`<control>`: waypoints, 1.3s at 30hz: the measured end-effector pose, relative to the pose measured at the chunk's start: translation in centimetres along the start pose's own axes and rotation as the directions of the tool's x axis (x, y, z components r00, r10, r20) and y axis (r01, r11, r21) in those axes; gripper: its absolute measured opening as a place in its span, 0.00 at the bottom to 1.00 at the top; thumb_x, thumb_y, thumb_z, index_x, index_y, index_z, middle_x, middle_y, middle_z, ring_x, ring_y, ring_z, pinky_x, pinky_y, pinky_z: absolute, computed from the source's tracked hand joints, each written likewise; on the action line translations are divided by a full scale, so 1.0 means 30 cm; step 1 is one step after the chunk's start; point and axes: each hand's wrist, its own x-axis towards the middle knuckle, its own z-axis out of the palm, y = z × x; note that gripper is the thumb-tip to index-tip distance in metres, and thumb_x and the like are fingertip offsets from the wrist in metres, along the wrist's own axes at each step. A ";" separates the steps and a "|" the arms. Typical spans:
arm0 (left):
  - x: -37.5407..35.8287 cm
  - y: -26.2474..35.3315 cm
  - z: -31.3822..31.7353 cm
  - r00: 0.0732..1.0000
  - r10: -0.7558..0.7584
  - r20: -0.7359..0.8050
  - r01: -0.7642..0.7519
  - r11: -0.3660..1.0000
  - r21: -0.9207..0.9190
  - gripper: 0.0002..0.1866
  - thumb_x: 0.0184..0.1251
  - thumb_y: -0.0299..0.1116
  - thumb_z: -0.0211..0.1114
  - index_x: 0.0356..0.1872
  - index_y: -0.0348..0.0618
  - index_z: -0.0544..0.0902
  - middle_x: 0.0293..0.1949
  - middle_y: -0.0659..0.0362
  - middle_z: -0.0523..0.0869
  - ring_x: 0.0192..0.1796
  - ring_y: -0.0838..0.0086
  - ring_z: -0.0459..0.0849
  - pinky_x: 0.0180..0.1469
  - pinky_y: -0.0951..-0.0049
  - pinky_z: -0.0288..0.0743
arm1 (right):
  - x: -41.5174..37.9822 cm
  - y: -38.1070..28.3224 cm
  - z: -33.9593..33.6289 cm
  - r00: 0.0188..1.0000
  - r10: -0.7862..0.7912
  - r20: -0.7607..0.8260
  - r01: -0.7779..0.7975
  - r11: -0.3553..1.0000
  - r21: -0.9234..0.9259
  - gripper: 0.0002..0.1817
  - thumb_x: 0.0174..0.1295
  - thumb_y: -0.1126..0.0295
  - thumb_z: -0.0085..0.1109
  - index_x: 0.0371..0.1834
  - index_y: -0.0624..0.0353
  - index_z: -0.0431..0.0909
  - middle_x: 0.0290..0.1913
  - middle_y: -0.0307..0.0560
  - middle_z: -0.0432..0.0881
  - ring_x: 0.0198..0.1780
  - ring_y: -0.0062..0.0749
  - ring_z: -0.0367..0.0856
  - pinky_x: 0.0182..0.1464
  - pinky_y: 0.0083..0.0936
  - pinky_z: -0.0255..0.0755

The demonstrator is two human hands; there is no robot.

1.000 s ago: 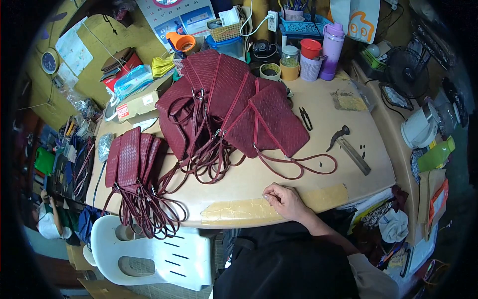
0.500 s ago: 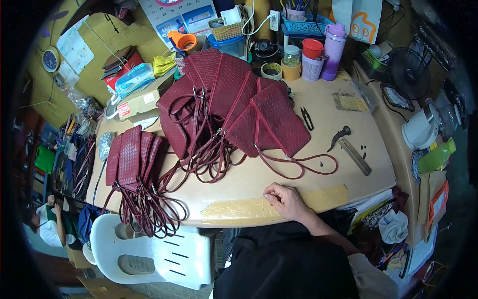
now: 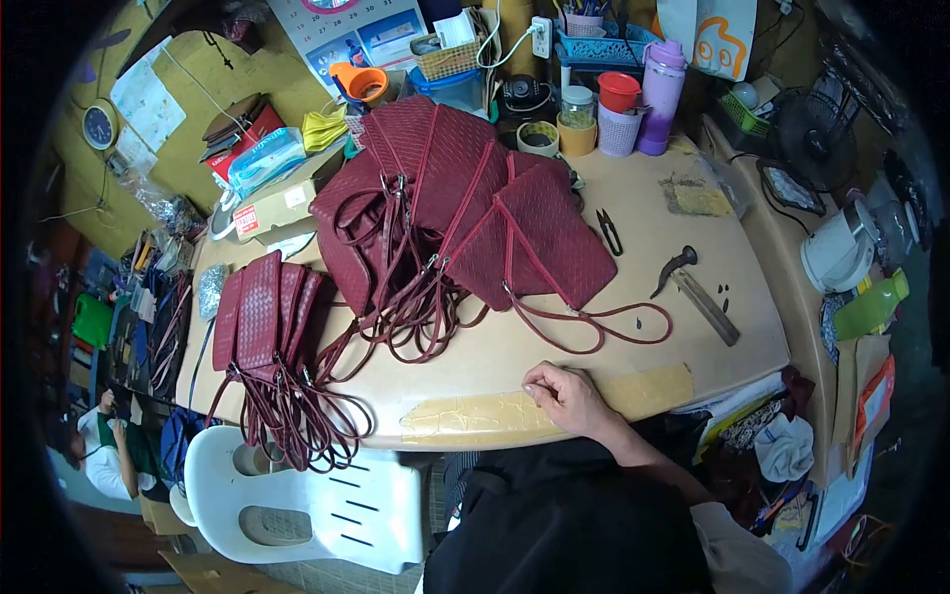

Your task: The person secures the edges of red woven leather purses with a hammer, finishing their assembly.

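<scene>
My right hand (image 3: 568, 398) rests at the table's front edge on a strip of yellowed tape (image 3: 465, 418), fingers curled in, no object showing in them. My left hand is out of view. Beyond it lies a big heap of dark red woven-pattern pouches (image 3: 450, 188) with zips and wrist straps. One pouch (image 3: 559, 238) at the heap's right side has its strap loop (image 3: 633, 342) stretched toward my hand. Farther left, a smaller stack of red woven pouches (image 3: 259, 317) lets its straps (image 3: 297, 421) hang over the edge.
To the right lie a hammer (image 3: 705, 305) and black thread snips (image 3: 609, 234). Jars, a purple bottle (image 3: 661, 99) and baskets line the back. A white plastic chair (image 3: 366, 505) stands at the front left. Another person (image 3: 111, 450) sits far left.
My right hand keeps its place on the table edge. The view has shifted very slightly. At far left, the other person's arms have moved a little.
</scene>
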 end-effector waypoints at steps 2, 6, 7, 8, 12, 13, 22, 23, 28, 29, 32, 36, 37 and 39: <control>-0.012 0.008 -0.002 1.000 -0.007 0.010 0.007 1.000 -0.003 0.21 0.63 0.36 0.60 0.55 0.36 0.77 0.40 0.53 0.85 0.44 0.69 0.83 0.45 0.72 0.75 | 0.005 0.000 -0.002 1.000 0.003 0.002 -0.003 1.000 0.003 0.04 0.67 0.74 0.54 0.39 0.65 0.74 0.26 0.42 0.76 0.26 0.21 0.73 0.32 0.22 0.70; -0.043 0.036 -0.018 0.999 -0.021 0.030 0.021 1.000 0.006 0.21 0.63 0.36 0.61 0.55 0.36 0.77 0.40 0.53 0.85 0.44 0.69 0.83 0.45 0.72 0.75 | 0.000 0.002 0.001 1.000 -0.014 -0.013 0.014 1.000 0.008 0.04 0.67 0.74 0.54 0.39 0.64 0.74 0.26 0.42 0.76 0.27 0.21 0.73 0.33 0.22 0.70; -0.047 0.046 -0.024 0.999 -0.023 0.036 0.023 1.000 0.010 0.21 0.63 0.36 0.61 0.55 0.36 0.77 0.40 0.53 0.85 0.44 0.69 0.83 0.45 0.72 0.75 | -0.002 0.007 0.002 1.000 -0.015 -0.018 0.015 1.000 0.008 0.04 0.67 0.74 0.54 0.39 0.64 0.74 0.26 0.42 0.76 0.27 0.21 0.73 0.33 0.22 0.70; -0.048 0.056 -0.030 0.999 -0.024 0.042 0.023 1.000 0.014 0.21 0.63 0.36 0.61 0.55 0.36 0.77 0.40 0.53 0.85 0.44 0.69 0.83 0.45 0.72 0.75 | -0.003 0.014 0.001 1.000 0.007 0.005 -0.007 1.000 0.028 0.04 0.67 0.75 0.54 0.39 0.65 0.74 0.26 0.42 0.76 0.28 0.21 0.73 0.33 0.22 0.70; -0.059 0.078 -0.045 0.997 -0.039 0.073 0.037 0.999 0.019 0.21 0.63 0.36 0.61 0.55 0.36 0.77 0.40 0.54 0.85 0.44 0.69 0.83 0.45 0.72 0.75 | 0.000 0.008 -0.004 0.999 0.043 0.028 -0.044 0.998 0.036 0.05 0.65 0.72 0.56 0.38 0.63 0.75 0.28 0.50 0.81 0.30 0.37 0.83 0.35 0.30 0.74; -0.063 0.081 -0.044 0.996 -0.043 0.082 0.042 0.999 0.017 0.21 0.63 0.36 0.61 0.55 0.36 0.77 0.40 0.54 0.85 0.44 0.69 0.83 0.45 0.72 0.75 | 0.002 0.003 -0.005 0.999 0.045 0.029 -0.047 0.998 0.037 0.05 0.65 0.72 0.56 0.38 0.63 0.75 0.28 0.50 0.81 0.30 0.37 0.83 0.35 0.30 0.74; -0.071 0.110 -0.039 0.984 -0.050 0.171 0.051 0.999 -0.001 0.21 0.63 0.37 0.61 0.55 0.37 0.77 0.40 0.54 0.86 0.43 0.70 0.83 0.45 0.72 0.75 | 0.003 0.010 -0.007 0.998 0.040 0.042 -0.041 0.999 0.015 0.06 0.65 0.72 0.56 0.39 0.63 0.75 0.28 0.50 0.80 0.29 0.34 0.82 0.35 0.29 0.74; -0.073 0.111 -0.040 0.982 -0.054 0.180 0.056 0.998 -0.004 0.21 0.63 0.37 0.61 0.55 0.37 0.77 0.40 0.54 0.86 0.43 0.70 0.83 0.45 0.72 0.75 | 0.004 0.011 -0.007 0.998 0.047 0.051 -0.047 0.999 0.006 0.05 0.65 0.72 0.56 0.39 0.63 0.75 0.28 0.50 0.81 0.29 0.34 0.82 0.34 0.29 0.74; -0.093 0.125 -0.056 0.971 -0.085 0.223 0.085 0.996 0.009 0.21 0.63 0.37 0.61 0.55 0.37 0.77 0.40 0.54 0.86 0.43 0.70 0.84 0.45 0.72 0.75 | 0.002 -0.023 -0.016 0.999 0.039 -0.014 -0.039 0.999 0.026 0.05 0.65 0.72 0.57 0.38 0.62 0.75 0.28 0.49 0.81 0.29 0.35 0.82 0.33 0.30 0.74; -0.097 0.131 -0.063 0.968 -0.092 0.232 0.090 0.996 0.017 0.21 0.63 0.37 0.61 0.55 0.37 0.77 0.40 0.54 0.86 0.43 0.70 0.84 0.44 0.72 0.75 | -0.009 -0.029 -0.025 0.996 -0.006 -0.085 0.001 0.998 -0.055 0.05 0.64 0.72 0.57 0.37 0.62 0.75 0.28 0.49 0.81 0.29 0.37 0.82 0.33 0.30 0.74; -0.106 0.164 -0.062 0.961 -0.097 0.260 0.092 0.995 0.032 0.21 0.63 0.37 0.61 0.55 0.37 0.77 0.40 0.54 0.86 0.43 0.70 0.84 0.44 0.72 0.75 | -0.002 -0.055 -0.109 0.953 -0.135 -0.270 0.051 0.953 -0.298 0.05 0.60 0.72 0.60 0.36 0.60 0.77 0.30 0.49 0.80 0.30 0.41 0.82 0.34 0.33 0.74; -0.079 0.304 -0.151 0.996 0.064 -0.069 -0.043 0.960 0.278 0.20 0.72 0.49 0.58 0.44 0.41 0.84 0.29 0.60 0.88 0.29 0.81 0.83 0.29 0.81 0.73 | 0.158 -0.002 -0.236 0.895 -0.257 -0.365 -0.005 0.811 -0.585 0.22 0.57 0.66 0.63 0.52 0.61 0.70 0.49 0.55 0.75 0.53 0.52 0.74 0.55 0.45 0.67; -0.071 0.359 -0.137 0.988 0.150 -0.033 -0.132 0.942 0.308 0.19 0.72 0.48 0.57 0.44 0.41 0.83 0.28 0.61 0.87 0.28 0.81 0.83 0.29 0.81 0.72 | 0.204 0.022 -0.244 0.870 -0.328 -0.369 -0.017 0.727 -0.686 0.25 0.56 0.64 0.65 0.55 0.62 0.67 0.51 0.57 0.73 0.54 0.54 0.74 0.57 0.46 0.67; -0.036 0.448 -0.082 0.956 0.292 0.038 -0.289 0.906 0.309 0.17 0.72 0.46 0.58 0.42 0.41 0.81 0.25 0.63 0.85 0.27 0.82 0.81 0.27 0.81 0.70 | 0.281 0.084 -0.250 0.925 -0.191 -0.328 -0.110 0.692 -0.714 0.28 0.56 0.62 0.65 0.55 0.63 0.66 0.55 0.59 0.72 0.55 0.56 0.74 0.57 0.47 0.67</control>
